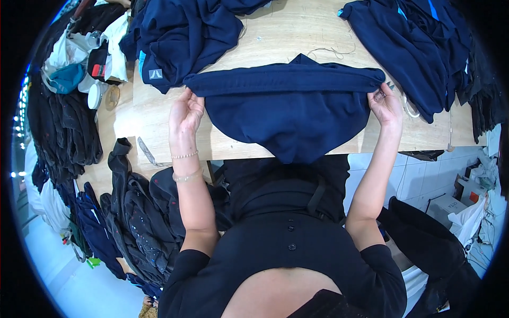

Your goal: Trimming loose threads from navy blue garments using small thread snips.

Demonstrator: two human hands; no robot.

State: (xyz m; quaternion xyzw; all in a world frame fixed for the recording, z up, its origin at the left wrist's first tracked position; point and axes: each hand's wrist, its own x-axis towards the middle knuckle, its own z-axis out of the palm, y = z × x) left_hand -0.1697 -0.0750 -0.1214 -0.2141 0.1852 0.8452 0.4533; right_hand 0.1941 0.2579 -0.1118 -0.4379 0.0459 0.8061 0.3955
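A navy blue garment (291, 114) with a wide band (286, 79) along its upper edge is stretched sideways at the table's near edge. Its lower part hangs in a rounded point over that edge. My left hand (186, 111) pinches the band's left end between thumb and fingers. At the other end my right hand (386, 107) grips the band's corner. A small metallic loop shows at the right fingers, with a dark pointed tip beside them; I cannot make out what it is.
Navy garments lie heaped at the far left (185, 37) and far right (408, 53) of the wooden table (286, 32). Loose thread (334, 52) lies beyond the band. Left of me are a tape roll (112, 98), a clear strip (148, 152) and dark clothing (138, 212).
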